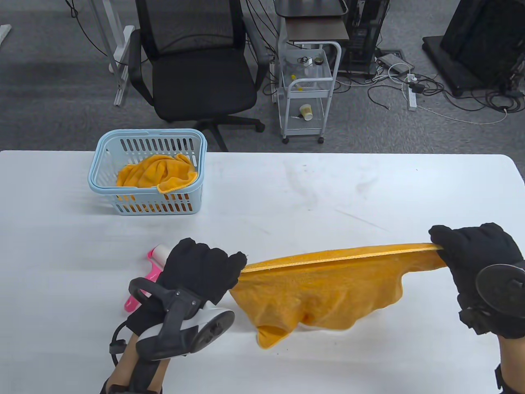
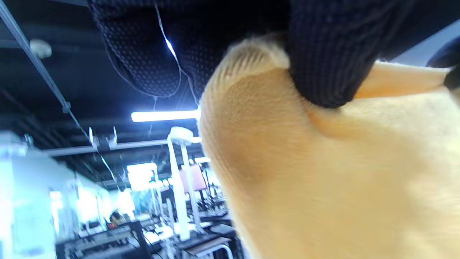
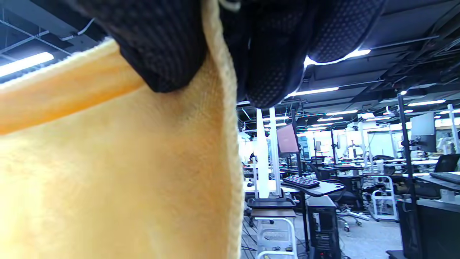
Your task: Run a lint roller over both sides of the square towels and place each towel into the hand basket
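Note:
An orange square towel [image 1: 324, 287] hangs stretched above the table, its top edge pulled taut between both hands. My left hand [image 1: 236, 269] pinches the towel's left corner; my right hand [image 1: 445, 248] pinches the right corner. In the left wrist view the towel [image 2: 323, 172] fills the right side under a gloved fingertip [image 2: 323, 72]. In the right wrist view the towel [image 3: 107, 172] hangs from my gloved fingers [image 3: 161, 46]. The pink lint roller [image 1: 154, 266] lies on the table, partly hidden behind my left hand. A light blue hand basket [image 1: 102, 180] at back left holds another orange towel [image 1: 158, 172].
The white table [image 1: 328, 188] spreads between the basket and the towel. Beyond its far edge stand a black office chair [image 1: 197, 69] and a white wire cart [image 1: 307, 90].

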### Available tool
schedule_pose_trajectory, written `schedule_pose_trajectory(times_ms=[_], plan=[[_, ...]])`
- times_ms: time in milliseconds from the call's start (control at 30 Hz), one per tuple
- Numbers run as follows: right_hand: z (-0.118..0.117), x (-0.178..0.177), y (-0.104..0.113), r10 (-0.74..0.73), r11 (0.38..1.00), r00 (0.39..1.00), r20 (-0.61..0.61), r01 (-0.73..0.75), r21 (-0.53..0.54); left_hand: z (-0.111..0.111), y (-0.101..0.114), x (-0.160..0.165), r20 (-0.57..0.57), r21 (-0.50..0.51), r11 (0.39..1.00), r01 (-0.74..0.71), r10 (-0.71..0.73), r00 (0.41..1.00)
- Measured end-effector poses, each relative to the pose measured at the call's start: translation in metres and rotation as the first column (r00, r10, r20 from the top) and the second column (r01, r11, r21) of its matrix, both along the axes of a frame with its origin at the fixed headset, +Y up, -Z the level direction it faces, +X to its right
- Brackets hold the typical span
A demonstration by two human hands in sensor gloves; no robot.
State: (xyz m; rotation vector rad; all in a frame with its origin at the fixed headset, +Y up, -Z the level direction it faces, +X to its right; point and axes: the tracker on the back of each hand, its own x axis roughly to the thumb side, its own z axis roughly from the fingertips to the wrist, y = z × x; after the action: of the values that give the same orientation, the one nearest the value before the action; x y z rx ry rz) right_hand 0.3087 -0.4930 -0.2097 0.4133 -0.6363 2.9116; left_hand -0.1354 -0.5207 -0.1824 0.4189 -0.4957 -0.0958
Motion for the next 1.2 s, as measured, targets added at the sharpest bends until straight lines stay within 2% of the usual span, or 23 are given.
schedule_pose_trajectory(times_ms=[67, 100, 167, 200, 267, 300, 333, 433, 533, 633, 733, 767, 833, 867, 900, 933, 1000, 1033, 1100, 1133, 1167, 1200], plan=[[-0.008, 0.003, 0.001, 0.022, 0.999, 1.000, 0.021, -0.022, -0.028, -0.011, 0.007, -0.006, -0.067, -0.045, 0.999, 0.025, -0.028, 0.997], [-0.019, 0.005, -0.001, 0.022, 0.998, 0.999, 0.029, -0.020, -0.051, -0.017, 0.009, -0.009, -0.077, -0.049, 0.998, 0.025, -0.029, 0.997], [-0.040, 0.006, -0.009, -0.025, 0.994, 0.999, 0.027, 0.028, -0.102, -0.036, 0.007, -0.007, -0.046, -0.088, 0.991, -0.096, 0.092, 0.995], [-0.059, 0.005, -0.016, -0.023, 0.992, 0.998, 0.065, 0.031, -0.124, -0.051, 0.005, -0.003, -0.092, -0.109, 0.991, -0.080, 0.070, 0.993], [-0.085, 0.005, -0.025, -0.028, 0.989, 0.993, 0.118, 0.045, -0.141, -0.072, 0.002, 0.000, -0.182, -0.057, 0.996, -0.073, 0.061, 0.981], [-0.107, 0.005, -0.034, -0.062, 0.983, 0.985, 0.160, 0.088, -0.159, -0.093, 0.000, 0.000, -0.230, -0.068, 0.995, -0.077, 0.059, 0.971], [-0.116, 0.004, -0.038, -0.080, 0.979, 0.981, 0.178, 0.111, -0.169, -0.104, -0.001, 0.000, -0.255, -0.069, 0.991, -0.116, 0.095, 0.962], [-0.142, 0.000, -0.042, -0.092, 0.976, 0.969, 0.229, 0.133, -0.171, -0.124, 0.006, -0.002, -0.312, 0.033, 0.984, -0.173, 0.175, 0.934], [-0.146, -0.003, -0.017, -0.122, 0.990, 0.956, 0.267, 0.135, -0.031, -0.122, 0.028, -0.001, -0.319, 0.189, 0.973, -0.135, 0.191, 0.928], [-0.129, -0.005, 0.008, -0.186, 0.971, 0.954, 0.233, 0.142, 0.194, -0.101, 0.044, 0.000, -0.273, 0.344, 0.935, -0.091, 0.192, 0.943], [-0.110, -0.006, 0.003, -0.152, 0.956, 0.981, 0.121, 0.115, 0.269, -0.080, 0.036, -0.002, -0.247, 0.394, 0.918, -0.035, 0.143, 0.958], [-0.105, -0.007, -0.005, -0.112, 0.958, 0.988, 0.104, 0.080, 0.275, -0.075, 0.029, -0.003, -0.240, 0.380, 0.925, -0.019, 0.118, 0.963], [-0.093, -0.008, -0.028, -0.011, 0.961, 0.995, 0.099, -0.017, 0.275, -0.065, 0.001, -0.001, -0.218, 0.291, 0.956, 0.037, 0.029, 0.976], [-0.087, -0.010, -0.051, 0.059, 0.973, 0.996, 0.061, -0.071, 0.220, -0.060, -0.021, 0.000, -0.224, 0.241, 0.966, 0.095, -0.040, 0.974], [-0.084, -0.011, -0.065, 0.100, 0.981, 0.995, 0.029, -0.103, 0.166, -0.057, -0.037, 0.002, -0.214, 0.195, 0.972, 0.129, -0.087, 0.973], [-0.080, -0.014, -0.089, 0.160, 0.983, 0.987, -0.005, -0.159, 0.093, -0.054, -0.069, 0.005, -0.198, 0.092, 0.979, 0.180, -0.159, 0.967], [-0.073, -0.019, -0.124, 0.274, 0.961, 0.961, -0.022, -0.274, 0.025, -0.050, -0.106, 0.010, -0.162, -0.016, 0.975, 0.220, -0.220, 0.962], [-0.070, -0.021, -0.142, 0.328, 0.944, 0.943, -0.047, -0.330, -0.027, -0.047, -0.133, 0.015, -0.138, -0.088, 0.960, 0.264, -0.274, 0.952], [-0.063, -0.026, -0.183, 0.402, 0.897, 0.909, -0.113, -0.415, -0.153, -0.043, -0.174, 0.024, -0.111, -0.207, 0.912, 0.354, -0.381, 0.918], [-0.061, -0.028, -0.196, 0.417, 0.877, 0.899, -0.132, -0.437, -0.199, -0.042, -0.189, 0.027, -0.086, -0.252, 0.887, 0.387, -0.418, 0.904], [-0.055, -0.030, -0.219, 0.425, 0.842, 0.886, -0.184, -0.462, -0.279, -0.039, -0.208, 0.031, -0.052, -0.296, 0.863, 0.410, -0.443, 0.895], [-0.051, -0.030, -0.230, 0.418, 0.833, 0.888, -0.194, -0.459, -0.309, -0.037, -0.219, 0.034, -0.030, -0.336, 0.843, 0.420, -0.455, 0.890]])
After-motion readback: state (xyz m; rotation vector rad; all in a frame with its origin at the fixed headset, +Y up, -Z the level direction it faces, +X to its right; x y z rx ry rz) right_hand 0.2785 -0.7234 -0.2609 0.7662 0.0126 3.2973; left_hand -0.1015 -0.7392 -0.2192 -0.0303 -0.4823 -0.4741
